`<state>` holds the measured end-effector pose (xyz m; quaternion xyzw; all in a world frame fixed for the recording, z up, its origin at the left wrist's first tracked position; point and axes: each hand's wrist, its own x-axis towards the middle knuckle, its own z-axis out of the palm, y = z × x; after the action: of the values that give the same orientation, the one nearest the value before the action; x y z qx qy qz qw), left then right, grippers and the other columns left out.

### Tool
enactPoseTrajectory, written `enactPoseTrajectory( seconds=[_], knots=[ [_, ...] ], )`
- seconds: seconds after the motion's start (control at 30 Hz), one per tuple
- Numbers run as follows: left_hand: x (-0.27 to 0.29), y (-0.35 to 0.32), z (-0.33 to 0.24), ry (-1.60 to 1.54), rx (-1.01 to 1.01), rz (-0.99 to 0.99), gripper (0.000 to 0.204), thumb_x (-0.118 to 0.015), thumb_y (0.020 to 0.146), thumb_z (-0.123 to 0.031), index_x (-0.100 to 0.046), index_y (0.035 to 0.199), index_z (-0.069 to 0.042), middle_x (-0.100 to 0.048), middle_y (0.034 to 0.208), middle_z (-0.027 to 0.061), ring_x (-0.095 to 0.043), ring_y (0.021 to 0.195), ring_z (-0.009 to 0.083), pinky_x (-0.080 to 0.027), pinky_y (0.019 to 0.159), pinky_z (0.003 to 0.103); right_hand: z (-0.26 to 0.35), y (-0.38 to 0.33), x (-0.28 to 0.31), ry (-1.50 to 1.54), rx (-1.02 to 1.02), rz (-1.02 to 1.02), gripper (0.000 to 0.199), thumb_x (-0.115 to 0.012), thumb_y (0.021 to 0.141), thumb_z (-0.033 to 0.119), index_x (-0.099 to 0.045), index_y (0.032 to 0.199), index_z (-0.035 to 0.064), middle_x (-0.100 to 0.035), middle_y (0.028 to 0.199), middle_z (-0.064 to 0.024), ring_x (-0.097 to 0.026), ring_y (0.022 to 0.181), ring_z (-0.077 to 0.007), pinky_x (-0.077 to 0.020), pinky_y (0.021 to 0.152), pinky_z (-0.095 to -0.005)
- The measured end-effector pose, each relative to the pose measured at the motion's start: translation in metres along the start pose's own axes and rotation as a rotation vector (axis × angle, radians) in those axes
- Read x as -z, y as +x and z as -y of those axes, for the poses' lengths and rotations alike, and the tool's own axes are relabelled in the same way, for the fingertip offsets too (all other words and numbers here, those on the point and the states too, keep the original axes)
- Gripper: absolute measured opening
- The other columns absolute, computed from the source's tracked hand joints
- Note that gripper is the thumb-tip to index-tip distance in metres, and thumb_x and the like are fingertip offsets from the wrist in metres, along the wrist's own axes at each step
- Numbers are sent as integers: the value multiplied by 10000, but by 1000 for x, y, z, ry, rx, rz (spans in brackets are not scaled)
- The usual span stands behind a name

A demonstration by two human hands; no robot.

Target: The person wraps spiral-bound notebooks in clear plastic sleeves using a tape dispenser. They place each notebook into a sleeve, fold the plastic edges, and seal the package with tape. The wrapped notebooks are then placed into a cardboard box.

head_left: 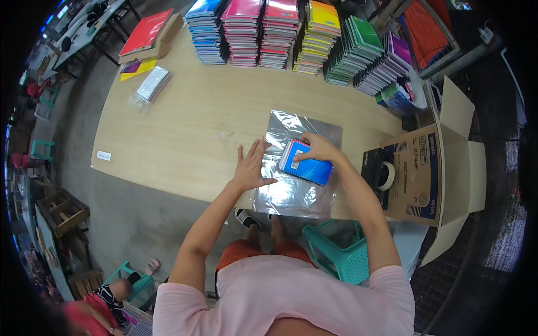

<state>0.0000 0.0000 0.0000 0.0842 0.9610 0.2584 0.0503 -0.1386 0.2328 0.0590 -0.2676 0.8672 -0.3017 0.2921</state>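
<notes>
1. I see the right hand (319,149) grasping a small stack of spiral notebooks (311,171) with a blue cover on top, its thumb lying across that cover.
2. The stack lies tilted at an angle on a clear plastic sheet (280,200), near the front edge of the wooden table (179,129).
3. I find the left hand (250,168) open, gripping nothing, fingers spread at the left edge of the sheet, beside the stack and apart from it.
4. To the right I have a tape roll (386,176) next to an open cardboard box (413,173).
5. Along the far side I count 6 tall notebook stacks (280,33): blue, 2 pinkish, yellow, green and purple.
6. A green plastic stool (339,255) stands below the table's front edge.
</notes>
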Motion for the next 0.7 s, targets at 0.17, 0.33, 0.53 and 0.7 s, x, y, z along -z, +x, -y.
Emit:
enactPoseTrajectory(
  seconds=[0.17,0.33,0.53,0.7],
  knots=[
    [14,-11,-3,13,-42,-141,1227,-790,589,-521,-107,1482,-32,-362,1447,121,-259,1392,306,-129,1097,618,9,23,-5,-104,-58,122,843,-796,511,618,-619,989,-53,-652,929,-243,-654,863,-338,-515,741,-404],
    [-2,-72,-51,-140,-91,-120,688,-754,707,-247,-446,1294,-61,-418,1336,169,-406,1230,352,-281,1065,525,3,22,-14,-115,-10,94,786,-802,505,612,-620,917,-33,-649,859,-226,-651,795,-331,-508,694,-411],
    [-5,-84,-62,-91,-64,-80,668,-738,721,-313,-462,1300,-126,-409,1358,124,-382,1272,317,-296,1053,544,4,24,-7,-89,-2,90,736,-811,514,591,-607,875,-17,-644,796,-214,-649,761,-322,-498,663,-411],
    [-6,-86,-61,-93,-55,-75,677,-740,720,-326,-461,1305,-134,-405,1370,117,-374,1286,310,-287,1061,546,9,20,-8,-88,5,79,717,-807,528,588,-605,870,-9,-645,793,-217,-653,769,-327,-498,657,-413]
  ],
)
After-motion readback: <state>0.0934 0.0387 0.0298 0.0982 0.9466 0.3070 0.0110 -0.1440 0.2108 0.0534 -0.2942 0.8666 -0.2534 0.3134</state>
